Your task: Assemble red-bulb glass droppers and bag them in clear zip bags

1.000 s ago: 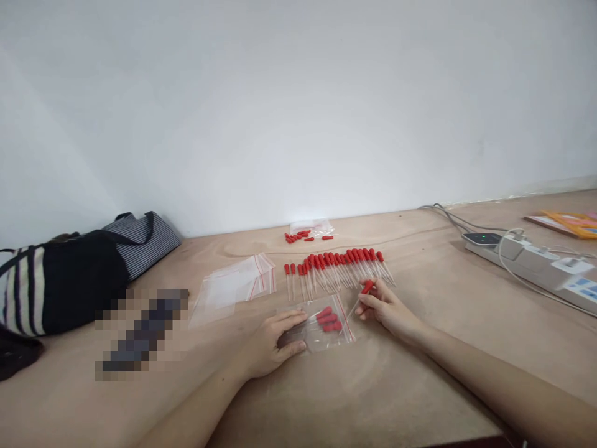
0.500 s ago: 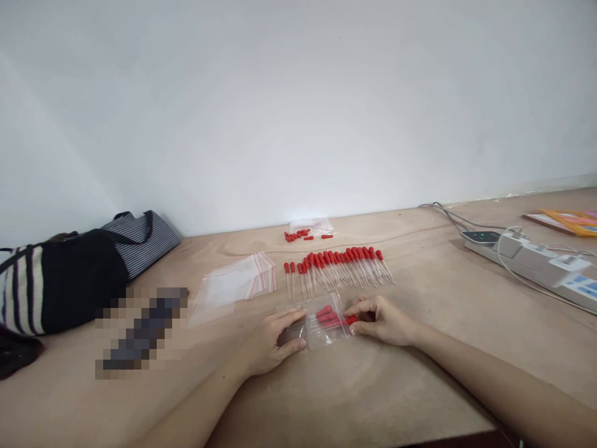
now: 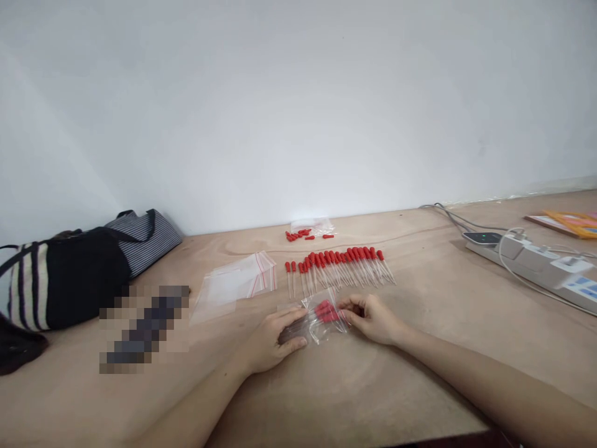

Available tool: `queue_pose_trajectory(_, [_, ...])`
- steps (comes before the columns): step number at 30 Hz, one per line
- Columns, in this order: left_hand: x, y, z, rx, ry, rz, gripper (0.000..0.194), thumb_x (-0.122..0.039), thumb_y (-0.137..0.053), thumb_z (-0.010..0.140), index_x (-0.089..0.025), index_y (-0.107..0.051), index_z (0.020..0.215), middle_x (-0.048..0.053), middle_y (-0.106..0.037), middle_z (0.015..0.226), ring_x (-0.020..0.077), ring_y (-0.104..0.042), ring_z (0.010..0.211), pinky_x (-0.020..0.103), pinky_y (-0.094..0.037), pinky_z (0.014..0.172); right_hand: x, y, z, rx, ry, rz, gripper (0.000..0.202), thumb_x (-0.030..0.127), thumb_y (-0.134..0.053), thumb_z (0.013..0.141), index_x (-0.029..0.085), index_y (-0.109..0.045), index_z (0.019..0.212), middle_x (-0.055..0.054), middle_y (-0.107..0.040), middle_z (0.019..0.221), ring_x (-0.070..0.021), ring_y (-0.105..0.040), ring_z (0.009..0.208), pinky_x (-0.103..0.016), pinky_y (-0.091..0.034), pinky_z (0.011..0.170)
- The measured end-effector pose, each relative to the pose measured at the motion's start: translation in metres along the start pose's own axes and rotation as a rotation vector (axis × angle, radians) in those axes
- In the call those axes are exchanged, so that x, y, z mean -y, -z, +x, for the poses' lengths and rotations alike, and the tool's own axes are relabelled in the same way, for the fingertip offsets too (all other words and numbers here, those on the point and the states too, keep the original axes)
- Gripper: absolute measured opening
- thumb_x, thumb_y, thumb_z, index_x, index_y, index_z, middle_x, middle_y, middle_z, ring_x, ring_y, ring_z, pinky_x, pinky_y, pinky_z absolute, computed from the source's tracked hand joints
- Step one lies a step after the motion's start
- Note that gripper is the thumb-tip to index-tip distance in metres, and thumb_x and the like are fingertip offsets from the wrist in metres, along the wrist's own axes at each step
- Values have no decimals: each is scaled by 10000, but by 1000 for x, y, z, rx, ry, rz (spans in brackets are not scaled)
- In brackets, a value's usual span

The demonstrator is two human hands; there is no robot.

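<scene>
A clear zip bag lies on the wooden table in front of me, with several red-bulbed droppers inside it. My left hand is closed over the bag's left end, thumb and fingers on either side of the dropper tubes. At the bag's right edge, by its opening, my right hand pinches the plastic between thumb and fingers. Just beyond the bag is a row of droppers with red bulbs and clear stems. To the left of that row lies a fanned stack of flat zip bags.
Loose red rubber bulbs lie beside a clear bag near the wall. A power strip with cables is on the right. A black and striped cloth bag and a blurred-out dark object are on the left.
The droppers that stuck out at the bag's right edge now sit farther left, within the bag. My right hand has shifted slightly left and is at the bag's edge.
</scene>
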State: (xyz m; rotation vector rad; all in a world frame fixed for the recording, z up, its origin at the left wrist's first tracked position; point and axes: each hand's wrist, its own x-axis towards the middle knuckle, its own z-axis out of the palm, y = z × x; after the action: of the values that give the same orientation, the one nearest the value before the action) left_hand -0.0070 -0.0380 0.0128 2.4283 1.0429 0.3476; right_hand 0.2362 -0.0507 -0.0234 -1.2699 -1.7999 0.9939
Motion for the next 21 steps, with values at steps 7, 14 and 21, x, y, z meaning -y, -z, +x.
queue_pose_trajectory(7, [-2,0,1,1,-10,-4,457,-371,-534,760,-237,-468,1191,59,-471,1258,220,-424,1154,397,-332,967,-7,-1,7,176,-23,210,245,317,-650,636,143,-626,807,-8,-615,651,-86,-508,532,-193,-374,480])
queue_pose_trajectory(14, [0,0,1,18,-20,40,474,-367,-517,774,-228,-433,1219,68,-451,1275,214,-405,1169,391,-322,977,-1,-4,7,-27,25,11,175,255,-612,675,168,-605,826,53,-475,496,-61,-387,447,-174,-302,424])
queue_pose_trajectory(21, [5,-4,1,-27,-96,48,465,-353,-521,777,-217,-445,1215,73,-414,1301,221,-372,1191,386,-311,990,0,-12,10,-46,18,-34,149,298,-591,689,151,-606,669,15,-541,569,-71,-428,496,-183,-321,456])
